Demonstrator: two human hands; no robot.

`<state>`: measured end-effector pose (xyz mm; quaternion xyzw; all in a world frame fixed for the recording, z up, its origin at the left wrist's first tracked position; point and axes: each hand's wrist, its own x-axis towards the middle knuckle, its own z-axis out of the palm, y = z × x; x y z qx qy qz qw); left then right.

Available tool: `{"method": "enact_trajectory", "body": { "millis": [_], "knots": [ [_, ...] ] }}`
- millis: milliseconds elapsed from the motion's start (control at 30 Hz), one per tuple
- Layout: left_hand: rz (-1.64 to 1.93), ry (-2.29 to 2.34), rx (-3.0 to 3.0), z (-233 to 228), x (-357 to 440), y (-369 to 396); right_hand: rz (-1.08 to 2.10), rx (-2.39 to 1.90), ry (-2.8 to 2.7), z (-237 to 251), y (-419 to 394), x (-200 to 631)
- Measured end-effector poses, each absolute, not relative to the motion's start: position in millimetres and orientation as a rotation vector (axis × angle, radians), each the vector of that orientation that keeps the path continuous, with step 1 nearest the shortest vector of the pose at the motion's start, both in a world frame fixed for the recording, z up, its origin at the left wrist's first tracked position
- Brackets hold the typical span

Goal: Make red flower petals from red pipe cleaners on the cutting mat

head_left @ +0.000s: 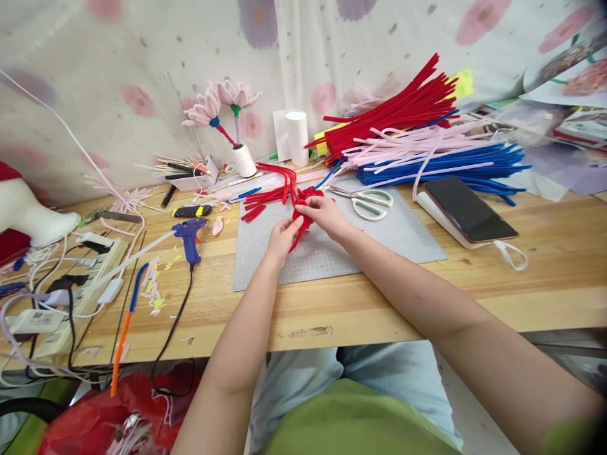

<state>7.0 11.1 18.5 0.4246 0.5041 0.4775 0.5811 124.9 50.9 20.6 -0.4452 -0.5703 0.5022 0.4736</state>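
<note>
Both hands meet over a grey cutting mat (pixel 265 262) and pinch bent red pipe cleaners (pixel 300 243) between their fingertips. My left hand (pixel 283 239) is closed on the lower left side of the red piece. Closed at its upper right is my right hand (pixel 321 215). Fingers partly hide the shape of the piece. Behind it on the mat lie more red pipe cleaners (pixel 277 170), some curved, some in short cut lengths. A pair of scissors with pale green and white handles (pixel 372 203) rests just right of my right hand.
Bundles of red (pixel 393 117), pink and blue pipe cleaners (pixel 441 165) lie at the back right, beside a phone (pixel 469 210). Pink pipe-cleaner flowers (pixel 203 109) stand in a white holder. A blue glue gun (pixel 190 239) and a cabled power strip (pixel 102 265) are on the left.
</note>
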Motion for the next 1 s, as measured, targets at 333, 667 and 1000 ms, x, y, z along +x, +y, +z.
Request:
{"method": "enact_trajectory", "body": {
  "millis": [333, 667, 1000],
  "knots": [
    [1.087, 1.188, 1.473, 10.0, -0.3, 10.4, 1.538, -1.060, -1.391, 22.8, 50.0, 132.0],
    [1.159, 1.105, 1.316, 4.9, 3.3, 9.8, 1.848, -0.898, -1.278, 23.1, 49.9, 133.2],
    [1.131, 1.139, 1.247, 7.8, 3.3, 8.8, 1.752, -0.940, -1.336, 27.5, 49.0, 134.3]
  ]
}}
